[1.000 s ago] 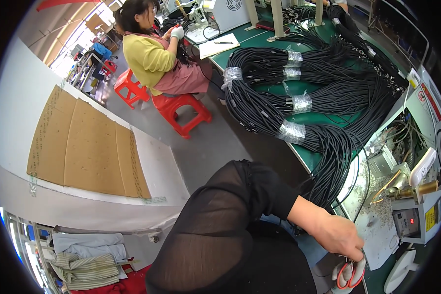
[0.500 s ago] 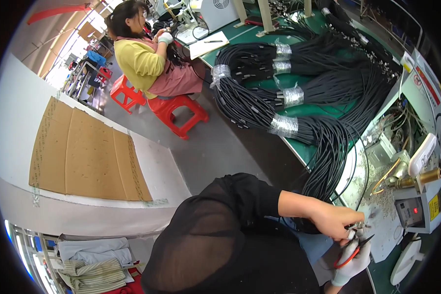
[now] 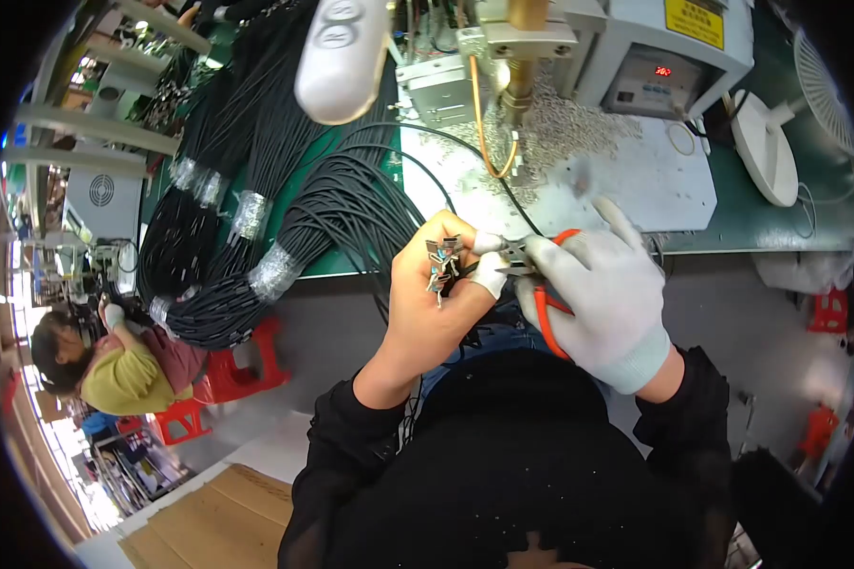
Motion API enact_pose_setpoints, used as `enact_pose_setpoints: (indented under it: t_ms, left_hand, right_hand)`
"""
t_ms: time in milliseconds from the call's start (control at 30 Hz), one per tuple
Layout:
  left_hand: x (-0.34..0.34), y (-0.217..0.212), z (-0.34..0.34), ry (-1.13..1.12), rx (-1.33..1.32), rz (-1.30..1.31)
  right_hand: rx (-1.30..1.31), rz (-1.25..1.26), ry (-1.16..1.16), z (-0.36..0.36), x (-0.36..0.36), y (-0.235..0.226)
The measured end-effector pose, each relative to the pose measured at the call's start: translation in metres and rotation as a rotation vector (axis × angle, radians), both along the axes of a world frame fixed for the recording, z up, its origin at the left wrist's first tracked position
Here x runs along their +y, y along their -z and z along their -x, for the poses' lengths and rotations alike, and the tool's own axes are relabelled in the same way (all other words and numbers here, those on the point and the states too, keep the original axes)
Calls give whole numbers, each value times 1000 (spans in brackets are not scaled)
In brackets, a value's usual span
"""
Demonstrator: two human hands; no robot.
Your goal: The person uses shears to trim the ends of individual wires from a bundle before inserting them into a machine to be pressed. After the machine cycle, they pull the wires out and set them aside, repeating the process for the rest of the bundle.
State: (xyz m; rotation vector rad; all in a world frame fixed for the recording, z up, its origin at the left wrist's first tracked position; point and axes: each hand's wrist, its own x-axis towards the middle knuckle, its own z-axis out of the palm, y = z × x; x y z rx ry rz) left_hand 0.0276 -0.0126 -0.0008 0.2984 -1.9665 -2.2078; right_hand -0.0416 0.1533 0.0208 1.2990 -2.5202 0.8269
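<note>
My left hand (image 3: 427, 308), with white covers on the thumb and a fingertip, is closed around a bunch of cable ends (image 3: 443, 258). Small metal connectors and bits of coloured wire show at their tips. My right hand (image 3: 603, 303) wears a pale glove and grips red-handled scissors (image 3: 547, 318). The scissor blades (image 3: 514, 258) lie at my left fingertips, by a black cable (image 3: 516, 204) that runs up from there. Whether the blades touch the cable I cannot tell.
A thick bundle of black cables (image 3: 342, 204), tied with silvery wrap (image 3: 273, 273), covers the bench's left. A machine with a red display (image 3: 659, 81) stands behind a pale board (image 3: 655, 180) strewn with scraps. A white lamp-like head (image 3: 343, 62) overhangs. A co-worker (image 3: 128, 370) sits at left.
My view has swung round from the co-worker's side to the bench, so both hands now show mid-picture. The scissor blades now lie at my left fingertips; both hands keep their holds.
</note>
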Motion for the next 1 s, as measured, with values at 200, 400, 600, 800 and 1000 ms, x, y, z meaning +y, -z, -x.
enact_pose_setpoints:
  t_ms: [200, 400, 600, 800, 1000]
  left_hand:
    - [6, 5, 1, 6, 18, 180]
    - [14, 2, 5, -16, -13, 249]
    - [18, -3, 8, 15, -41, 306]
    - [20, 1, 8, -50, -42, 229]
    - [18, 7, 10, -60, 9, 239]
  right_hand:
    - [-125, -2, 18, -2, 10, 14]
    - [52, 134, -45, 13, 14, 21]
    - [-151, 54, -34, 6, 23, 16]
    - [-757, 207, -120, -1, 20, 18]
    - [-697, 258, -36, -7, 12, 32]
